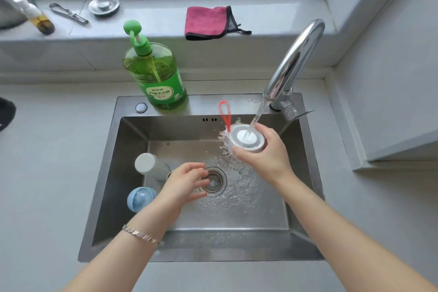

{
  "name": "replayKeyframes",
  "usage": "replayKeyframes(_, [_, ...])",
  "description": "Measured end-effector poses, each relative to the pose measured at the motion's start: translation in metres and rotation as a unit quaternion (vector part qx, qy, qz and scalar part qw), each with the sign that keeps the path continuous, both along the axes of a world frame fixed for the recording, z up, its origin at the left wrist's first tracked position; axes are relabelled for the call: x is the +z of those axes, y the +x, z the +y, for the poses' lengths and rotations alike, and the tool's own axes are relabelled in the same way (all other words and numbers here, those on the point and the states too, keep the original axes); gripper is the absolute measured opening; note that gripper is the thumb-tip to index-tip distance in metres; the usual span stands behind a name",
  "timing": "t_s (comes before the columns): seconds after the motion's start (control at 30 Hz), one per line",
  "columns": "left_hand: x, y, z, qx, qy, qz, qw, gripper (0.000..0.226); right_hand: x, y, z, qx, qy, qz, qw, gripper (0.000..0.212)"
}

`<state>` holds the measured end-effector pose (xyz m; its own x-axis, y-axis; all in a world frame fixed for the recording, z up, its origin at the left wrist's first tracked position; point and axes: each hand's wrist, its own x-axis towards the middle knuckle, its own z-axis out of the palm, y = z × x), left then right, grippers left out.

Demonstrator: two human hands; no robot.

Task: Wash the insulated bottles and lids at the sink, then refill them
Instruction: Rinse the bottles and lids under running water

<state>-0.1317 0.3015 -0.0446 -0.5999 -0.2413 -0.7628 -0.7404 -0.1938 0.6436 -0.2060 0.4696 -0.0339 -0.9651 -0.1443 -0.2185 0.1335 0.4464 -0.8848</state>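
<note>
— Where is everything?
— In the sink (213, 242), the white bottle (151, 165) lies on its side at the left. A blue piece (139, 198) is near it; bottle or lid, I can't tell.
— And your hands?
— Apart. My right hand (265, 159) grips the lid (246, 138) round its rim under the tap (291, 61). My left hand (184, 185) hovers over the drain (213, 181), fingers loose, holding nothing.
— How will they handle?
— The bottle is probably stiff and slick when wet, so I'd wrap its body. The lid seems light and slippery, so I'd hold the rim or the red loop (225, 114).
</note>
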Motion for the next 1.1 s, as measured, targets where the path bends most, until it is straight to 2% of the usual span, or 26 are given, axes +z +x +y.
replayKeyframes(0.07, [0.002,0.004,0.002,-0.003,-0.006,0.006,1.0,0.013,0.003,0.002,0.002,0.015,-0.002,-0.018,1.0,0.062])
replayKeyframes(0.13, [0.004,0.009,0.004,-0.007,-0.014,0.01,1.0,0.013,0.007,0.005,0.004,0.042,0.011,-0.075,0.996,0.067])
replayKeyframes(0.23, [0.007,0.019,0.007,-0.013,-0.03,0.013,0.999,0.013,0.009,0.007,0.016,0.076,0.153,-0.145,0.975,0.085])
replayKeyframes(0.33, [0.008,0.032,0.009,-0.017,-0.042,0.011,0.999,0.012,0.007,0.012,0.032,0.171,0.366,-0.197,0.893,0.073])
replayKeyframes(0.4, [0.01,0.042,0.012,-0.016,-0.045,0.011,0.999,0.013,0.003,0.016,0.043,0.203,0.448,-0.173,0.853,0.063])
replayKeyframes(0.43, [0.011,0.046,0.013,-0.013,-0.047,0.011,0.999,0.013,0.0,0.017,0.047,0.208,0.459,-0.143,0.852,0.063])
replayKeyframes(0.53, [0.011,0.062,0.018,-0.008,-0.052,0.009,0.999,0.014,-0.012,0.021,0.06,0.171,0.423,-0.076,0.886,0.07])
replayKeyframes(0.63, [0.011,0.077,0.024,-0.002,-0.052,0.007,0.999,0.013,-0.019,0.029,0.068,0.175,0.437,-0.139,0.871,0.061])
replayKeyframes(0.73, [0.011,0.09,0.027,0.002,-0.066,0.013,0.998,0.011,-0.02,0.038,0.068,0.138,0.368,-0.176,0.902,0.06])
replayKeyframes(0.87, [0.013,0.106,0.025,-0.028,-0.112,0.059,0.992,0.022,-0.023,0.05,0.037,0.065,0.144,-0.241,0.958,0.069])
replayKeyframes(0.9, [0.015,0.109,0.024,-0.03,-0.11,0.073,0.991,0.025,-0.023,0.054,0.024,0.047,0.081,-0.272,0.958,0.071])
replayKeyframes(1.0, [0.023,0.112,0.014,-0.014,-0.082,0.107,0.991,0.039,-0.011,0.073,-0.027,0.045,-0.069,-0.366,0.927,0.051])
replayKeyframes(1.03, [0.026,0.111,0.007,-0.004,-0.076,0.116,0.99,0.042,-0.005,0.08,-0.045,0.058,-0.101,-0.379,0.918,0.055])
replayKeyframes(1.1, [0.03,0.108,-0.012,0.015,-0.077,0.139,0.987,0.05,0.001,0.092,-0.081,0.071,-0.145,-0.381,0.911,0.08])
